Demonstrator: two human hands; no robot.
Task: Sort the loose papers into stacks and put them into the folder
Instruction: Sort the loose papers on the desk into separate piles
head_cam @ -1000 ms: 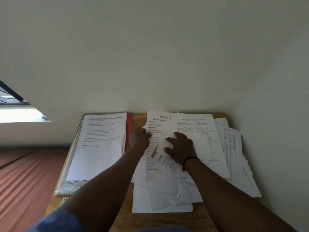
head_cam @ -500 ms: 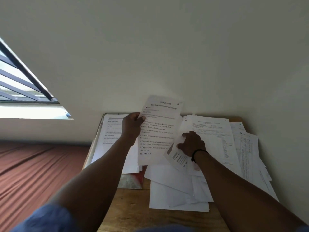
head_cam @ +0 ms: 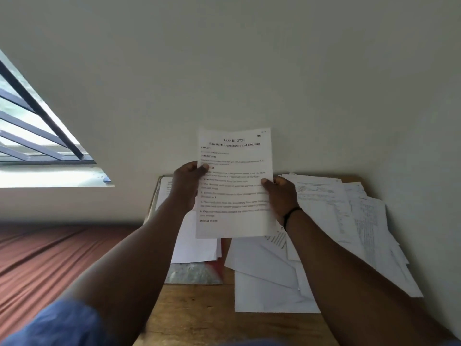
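A printed sheet (head_cam: 234, 183) is held upright above the bench (head_cam: 212, 318), clear of everything lying on it. The left hand (head_cam: 185, 184) grips the sheet's left edge, thumb on the printed face and fingers behind. The right hand (head_cam: 280, 198) grips the right edge lower down in the same way, thumb on the front. A dark band (head_cam: 291, 216) circles the right wrist. The sheet's heading reads "TASK ID 2723", with numbered lines of text below; the smaller print is too blurred to read.

On the bench's left side lies a neat stack of papers (head_cam: 194, 245), partly hidden behind the held sheet and the left forearm. The stack rests on a folder (head_cam: 193, 273), whose grey near edge and a strip of red show from under it. On the right side, a loose pile of papers (head_cam: 324, 236) lies fanned and overlapping, some sheets printed with tables, some blank; its right edge runs close along the side wall.

A blue sleeve (head_cam: 57, 323) covers the left upper arm. To the left of the bench is a reddish-brown bedsheet (head_cam: 50, 258). A barred window (head_cam: 32, 131) is set in the wall at far left.
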